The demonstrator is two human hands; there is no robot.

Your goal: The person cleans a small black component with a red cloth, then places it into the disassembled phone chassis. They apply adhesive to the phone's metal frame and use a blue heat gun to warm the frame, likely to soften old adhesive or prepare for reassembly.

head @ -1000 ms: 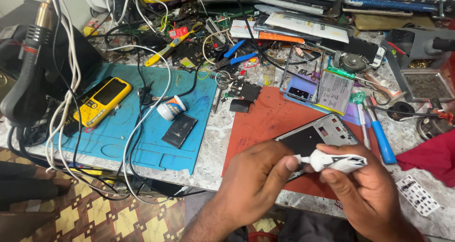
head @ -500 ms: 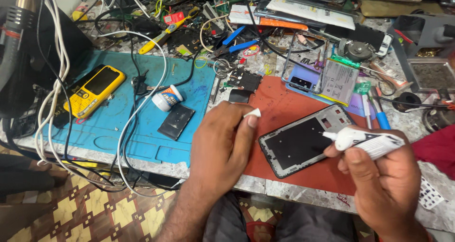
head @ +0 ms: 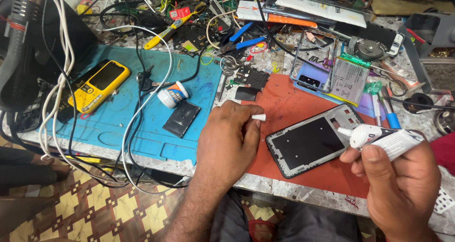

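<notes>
While my left hand [head: 227, 142] pinches the small white cap [head: 258, 117] between thumb and fingertips, my right hand [head: 403, 185] grips the white tube [head: 379, 140], nozzle aimed at the phone frame [head: 315, 140]. That frame lies flat on the red mat [head: 279, 104], open side up, so its rim is easy to reach. I keep the cap just left of the frame, clear of the nozzle. Left of the red mat lies a blue mat [head: 142, 128] with a yellow phone [head: 98, 85], a small pot [head: 171, 95] and a dark panel [head: 181, 119], set aside. Behind the frame sits a battery [head: 348, 81] among loose parts.
</notes>
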